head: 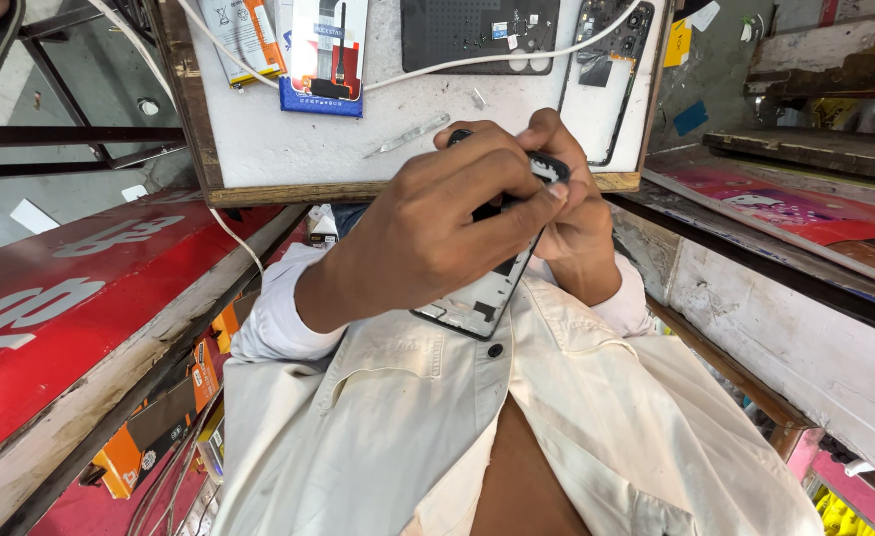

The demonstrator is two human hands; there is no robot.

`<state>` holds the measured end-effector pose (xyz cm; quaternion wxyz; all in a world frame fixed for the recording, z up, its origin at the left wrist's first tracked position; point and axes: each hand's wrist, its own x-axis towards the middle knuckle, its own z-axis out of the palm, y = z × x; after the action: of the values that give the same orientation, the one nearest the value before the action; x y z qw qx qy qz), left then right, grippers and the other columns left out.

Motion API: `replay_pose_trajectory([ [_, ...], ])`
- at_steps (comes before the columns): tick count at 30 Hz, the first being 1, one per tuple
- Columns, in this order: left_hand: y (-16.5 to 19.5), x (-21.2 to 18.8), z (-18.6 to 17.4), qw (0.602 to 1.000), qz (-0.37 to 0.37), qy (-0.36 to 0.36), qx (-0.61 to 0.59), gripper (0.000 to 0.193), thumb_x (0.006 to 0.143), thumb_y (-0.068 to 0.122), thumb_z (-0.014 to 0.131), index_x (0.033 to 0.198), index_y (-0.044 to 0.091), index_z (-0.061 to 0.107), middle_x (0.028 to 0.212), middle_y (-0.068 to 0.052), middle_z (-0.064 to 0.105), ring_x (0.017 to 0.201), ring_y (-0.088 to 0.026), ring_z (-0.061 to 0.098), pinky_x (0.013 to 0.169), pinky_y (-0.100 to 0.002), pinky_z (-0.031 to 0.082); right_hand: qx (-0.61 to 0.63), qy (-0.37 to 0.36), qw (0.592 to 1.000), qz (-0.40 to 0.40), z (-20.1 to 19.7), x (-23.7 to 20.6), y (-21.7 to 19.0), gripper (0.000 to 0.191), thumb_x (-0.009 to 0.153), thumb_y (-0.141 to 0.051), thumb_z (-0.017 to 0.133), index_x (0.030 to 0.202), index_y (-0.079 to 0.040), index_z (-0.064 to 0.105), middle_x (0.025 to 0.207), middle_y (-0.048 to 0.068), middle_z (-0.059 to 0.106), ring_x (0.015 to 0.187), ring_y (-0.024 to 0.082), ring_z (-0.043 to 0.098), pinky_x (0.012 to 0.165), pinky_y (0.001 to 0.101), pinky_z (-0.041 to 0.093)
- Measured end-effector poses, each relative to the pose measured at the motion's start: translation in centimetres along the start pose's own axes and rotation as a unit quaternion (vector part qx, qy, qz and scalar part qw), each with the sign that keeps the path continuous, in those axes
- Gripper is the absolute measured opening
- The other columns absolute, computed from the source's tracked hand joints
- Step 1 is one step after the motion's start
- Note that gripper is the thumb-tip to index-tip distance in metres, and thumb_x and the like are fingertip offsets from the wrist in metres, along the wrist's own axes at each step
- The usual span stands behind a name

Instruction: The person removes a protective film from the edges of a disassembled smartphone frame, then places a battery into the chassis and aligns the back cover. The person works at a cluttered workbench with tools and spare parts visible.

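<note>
Item: opened phone frame (482, 298), held above my chest; I am pinching its top edge with left hand (437, 233) and right hand (576, 213), keeping pressure light and even.

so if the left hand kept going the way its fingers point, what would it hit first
Probably the right hand: the left hand points across the phone frame straight at it, and they already seem to touch.

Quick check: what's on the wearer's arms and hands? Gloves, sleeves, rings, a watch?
Both hands are bare: left hand, right hand. No gloves, rings or watch show. Both arms wear cream-white long sleeves, bunched just below the wrists, from a buttoned shirt with chest pockets.
</note>
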<state>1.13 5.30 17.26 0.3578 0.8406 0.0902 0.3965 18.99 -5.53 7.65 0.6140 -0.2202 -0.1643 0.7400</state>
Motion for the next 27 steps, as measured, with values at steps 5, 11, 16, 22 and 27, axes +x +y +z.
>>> replay_pose_trajectory([
  [5,-0.1,0.8,-0.3,0.996,-0.036,0.041,0.07,0.031,0.087,0.001,0.076,0.115,-0.006,0.067,0.107,-0.014,0.061,0.098,-0.03,0.064,0.082,-0.039,0.057,0.009,0.15,0.989,-0.001,-0.1,-1.8,0.6,0.075,0.102,-0.044,0.072,0.159,-0.01,0.038,0.144,0.009,0.051,0.132,0.018,0.054,0.117,0.0333,0.046],
  [11,-0.2,0.4,-0.1,0.998,0.001,0.021,0.064,0.03,0.086,0.0,0.076,0.113,-0.01,0.065,0.105,-0.016,0.062,0.098,-0.03,0.064,0.077,-0.038,0.057,0.073,0.158,0.985,0.004,-0.7,-2.4,1.2,0.068,0.102,-0.041,0.069,0.157,-0.008,0.045,0.141,0.006,0.059,0.126,0.016,0.059,0.116,0.0314,0.047],
  [16,0.5,-0.3,-0.4,0.998,-0.007,-0.018,0.066,0.028,0.09,-0.002,0.076,0.115,-0.011,0.067,0.103,-0.015,0.063,0.097,-0.028,0.065,0.071,-0.037,0.054,0.138,0.186,0.972,0.028,-1.9,-2.6,1.3,0.057,0.104,-0.026,0.071,0.151,-0.002,0.049,0.121,0.013,0.066,0.109,0.021,0.066,0.103,0.0335,0.056],
  [22,-0.1,-0.1,0.0,0.997,-0.029,0.032,0.057,0.023,0.093,-0.005,0.075,0.114,-0.011,0.066,0.1,-0.015,0.062,0.094,-0.028,0.063,0.073,-0.038,0.056,0.095,0.201,0.974,0.031,-1.6,-0.9,0.8,0.057,0.098,-0.004,0.069,0.151,0.001,0.049,0.129,0.012,0.066,0.111,0.02,0.066,0.104,0.0316,0.056],
  [27,0.1,-0.2,-0.2,0.998,-0.012,0.015,0.053,0.025,0.092,-0.003,0.075,0.114,-0.011,0.067,0.1,-0.015,0.062,0.094,-0.029,0.064,0.071,-0.038,0.054,0.086,0.204,0.974,0.038,-0.8,-0.1,0.2,0.058,0.096,-0.016,0.065,0.146,0.005,0.047,0.123,0.014,0.066,0.108,0.021,0.068,0.1,0.032,0.057],
])
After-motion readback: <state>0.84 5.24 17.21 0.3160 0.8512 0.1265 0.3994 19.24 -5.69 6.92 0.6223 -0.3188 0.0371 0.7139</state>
